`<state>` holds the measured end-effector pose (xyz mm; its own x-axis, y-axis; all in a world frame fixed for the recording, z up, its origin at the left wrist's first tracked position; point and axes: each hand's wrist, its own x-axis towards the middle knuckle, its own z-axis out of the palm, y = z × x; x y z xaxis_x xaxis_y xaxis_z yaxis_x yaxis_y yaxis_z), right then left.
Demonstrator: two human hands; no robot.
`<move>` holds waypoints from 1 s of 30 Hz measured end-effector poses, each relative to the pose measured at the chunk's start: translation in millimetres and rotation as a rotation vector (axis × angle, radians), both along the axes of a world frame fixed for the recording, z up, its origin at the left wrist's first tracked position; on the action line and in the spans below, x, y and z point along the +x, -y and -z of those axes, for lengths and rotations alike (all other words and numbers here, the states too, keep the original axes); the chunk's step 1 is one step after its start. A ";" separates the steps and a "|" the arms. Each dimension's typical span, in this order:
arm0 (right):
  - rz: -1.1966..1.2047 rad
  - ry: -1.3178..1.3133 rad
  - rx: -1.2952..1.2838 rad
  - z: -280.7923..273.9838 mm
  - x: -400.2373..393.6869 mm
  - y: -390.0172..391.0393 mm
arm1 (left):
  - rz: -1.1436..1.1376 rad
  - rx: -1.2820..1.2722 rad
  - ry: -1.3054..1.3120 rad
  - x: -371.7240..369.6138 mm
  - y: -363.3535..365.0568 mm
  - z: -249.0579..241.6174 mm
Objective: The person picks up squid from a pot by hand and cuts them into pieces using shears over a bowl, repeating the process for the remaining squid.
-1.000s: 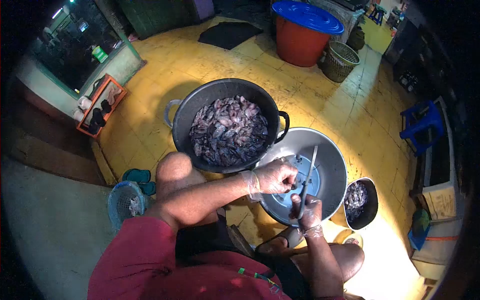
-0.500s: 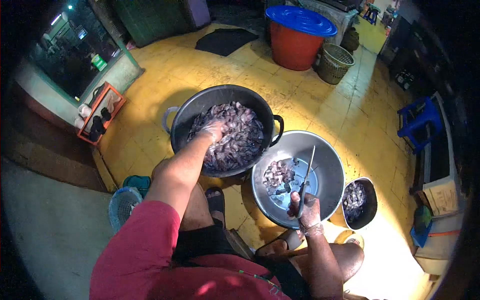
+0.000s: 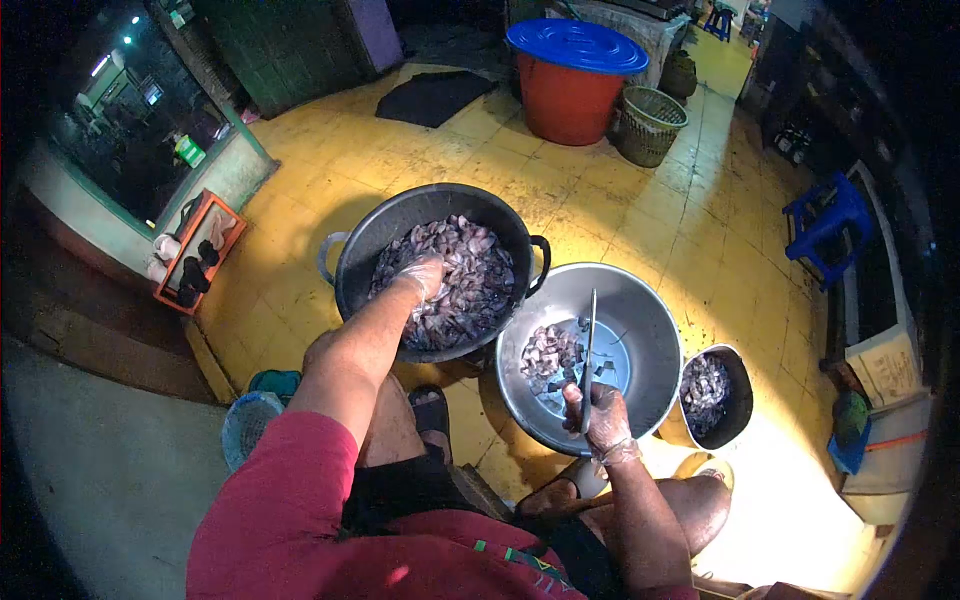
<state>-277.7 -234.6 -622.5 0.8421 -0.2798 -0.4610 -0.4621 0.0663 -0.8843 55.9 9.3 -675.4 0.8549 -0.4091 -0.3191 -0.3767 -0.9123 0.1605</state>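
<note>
Left hand [image 3: 425,274], gloved, reaching into pot [image 3: 440,200] of dark squid [image 3: 475,265]; fingers buried, grip cannot be told. Right hand [image 3: 605,415], gloved, closed round knife [image 3: 592,330], blade up and away from body, over basin [image 3: 650,330] holding chunks [image 3: 550,352]. Pot, basin, tub [image 3: 740,400] clustered, presumably for easy reach. One second ago, left hand was over basin beside blade; now in pot.
</note>
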 end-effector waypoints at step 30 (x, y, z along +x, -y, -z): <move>-0.384 0.052 -0.283 3.6 -2.7 -3.1 | 0.021 -1.087 -1.218 -152.8 76.3 -84.7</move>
<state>-280.5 -231.5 -626.1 0.9292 -0.0521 -0.3660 -0.3605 -0.3470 -0.8658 -96.9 -67.0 -590.6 0.3198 -0.8869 -0.3333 0.4361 -0.1745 0.8828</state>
